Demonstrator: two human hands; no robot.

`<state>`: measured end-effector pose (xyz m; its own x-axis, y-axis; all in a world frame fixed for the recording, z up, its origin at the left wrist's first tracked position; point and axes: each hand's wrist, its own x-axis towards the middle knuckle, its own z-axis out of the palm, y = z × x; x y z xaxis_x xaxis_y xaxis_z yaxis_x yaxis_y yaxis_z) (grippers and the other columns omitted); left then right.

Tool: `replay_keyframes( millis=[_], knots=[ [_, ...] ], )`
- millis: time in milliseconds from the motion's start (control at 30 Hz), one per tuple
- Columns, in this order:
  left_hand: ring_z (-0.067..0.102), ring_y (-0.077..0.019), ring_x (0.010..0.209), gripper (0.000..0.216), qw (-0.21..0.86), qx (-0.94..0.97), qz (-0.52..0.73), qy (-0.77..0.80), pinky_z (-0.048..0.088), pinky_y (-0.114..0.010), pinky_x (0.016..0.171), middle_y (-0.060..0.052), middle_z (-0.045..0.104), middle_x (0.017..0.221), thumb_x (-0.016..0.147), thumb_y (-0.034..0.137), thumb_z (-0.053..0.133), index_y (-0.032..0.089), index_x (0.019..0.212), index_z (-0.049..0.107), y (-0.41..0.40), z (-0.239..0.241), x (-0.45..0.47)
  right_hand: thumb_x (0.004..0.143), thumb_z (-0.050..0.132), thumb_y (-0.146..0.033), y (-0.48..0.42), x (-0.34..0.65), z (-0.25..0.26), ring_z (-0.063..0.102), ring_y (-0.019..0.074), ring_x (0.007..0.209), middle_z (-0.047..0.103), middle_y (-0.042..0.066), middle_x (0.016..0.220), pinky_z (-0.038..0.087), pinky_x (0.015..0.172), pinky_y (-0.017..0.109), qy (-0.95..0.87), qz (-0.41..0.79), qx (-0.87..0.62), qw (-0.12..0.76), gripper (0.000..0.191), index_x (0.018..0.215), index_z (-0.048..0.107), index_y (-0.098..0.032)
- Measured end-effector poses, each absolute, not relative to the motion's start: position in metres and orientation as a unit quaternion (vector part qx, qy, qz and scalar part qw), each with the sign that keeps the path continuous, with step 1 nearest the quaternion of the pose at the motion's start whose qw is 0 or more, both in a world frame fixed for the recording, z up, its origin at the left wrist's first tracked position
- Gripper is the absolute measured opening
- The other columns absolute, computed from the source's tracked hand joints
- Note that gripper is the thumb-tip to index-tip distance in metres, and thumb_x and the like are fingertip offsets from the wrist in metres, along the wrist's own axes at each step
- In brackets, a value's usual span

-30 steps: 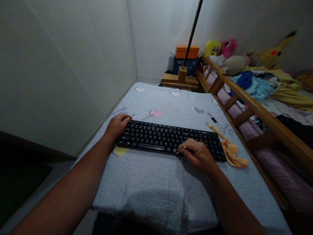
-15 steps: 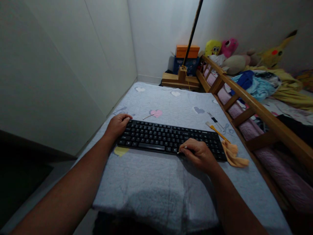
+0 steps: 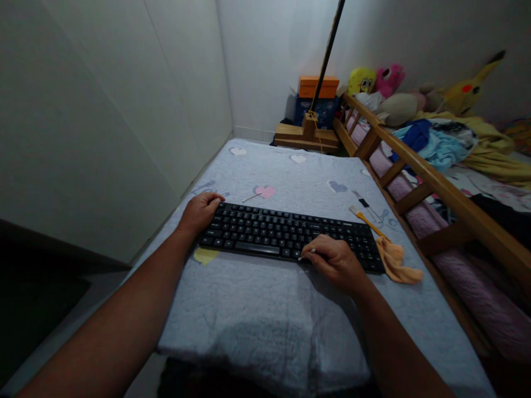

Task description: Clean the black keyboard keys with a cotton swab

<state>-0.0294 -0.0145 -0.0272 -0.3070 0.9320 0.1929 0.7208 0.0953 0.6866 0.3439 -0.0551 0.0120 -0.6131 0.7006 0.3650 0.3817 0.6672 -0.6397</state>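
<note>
A black keyboard (image 3: 265,230) lies flat on the light blue cloth with heart prints (image 3: 253,309). My left hand (image 3: 201,211) is closed around its upper left corner. Over the lower right part of the keys, my right hand (image 3: 335,260) pinches a cotton swab (image 3: 312,251), its white tip down at the front edge right of the space bar. Another cotton swab (image 3: 251,197) rests on the cloth behind the keyboard. An orange cloth (image 3: 397,262) is bunched against the keyboard's right end, with a yellow-handled brush (image 3: 371,222) just behind it.
A tool with a black grip (image 3: 364,203) lies beyond the brush. Along the right runs a wooden bed rail (image 3: 415,171), with clothes and plush toys behind it. A pale panel (image 3: 166,110) borders the left. Boxes (image 3: 318,87) and a pole on a wooden base stand at the back.
My right hand has shifted slightly left along the keyboard's front edge with the cotton swab. The left hand and the keyboard have stayed in place.
</note>
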Motion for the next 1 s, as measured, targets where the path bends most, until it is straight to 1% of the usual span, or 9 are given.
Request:
replay_keyframes(
  millis=[167,700,1000],
  knots=[
    [0.068,-0.0278,0.095,0.032,0.145,0.567,0.362,0.725,0.051,-0.042,0.095,-0.008,0.076,0.1,0.082,0.036,0.051,0.019,0.091,0.076,-0.013,-0.03,-0.03,0.093,0.056,-0.014,-0.056,0.341,0.011,0.067,0.0156,0.073,0.074,0.004,0.077,0.05,0.07,0.029,-0.859,0.262,-0.306,0.315,0.02,0.083,0.072,-0.02],
    [0.068,-0.0271,0.093,0.03,0.149,0.566,0.356,0.729,0.051,-0.039,0.092,-0.007,0.076,0.096,0.081,0.035,0.051,0.019,0.09,0.076,-0.015,-0.025,-0.027,0.094,0.057,-0.013,-0.06,0.331,0.003,0.066,0.0172,0.078,0.074,0.004,0.079,0.049,0.073,0.03,-0.853,0.262,-0.304,0.333,0.02,0.085,0.073,-0.02],
    [0.067,-0.0262,0.094,0.03,0.15,0.564,0.354,0.73,0.051,-0.039,0.095,-0.005,0.076,0.095,0.081,0.035,0.051,0.02,0.091,0.076,-0.015,-0.024,-0.027,0.095,0.057,-0.015,-0.057,0.329,0.002,0.066,0.0172,0.076,0.075,0.004,0.078,0.05,0.074,0.031,-0.845,0.277,-0.318,0.33,0.021,0.083,0.074,-0.02]
  ],
)
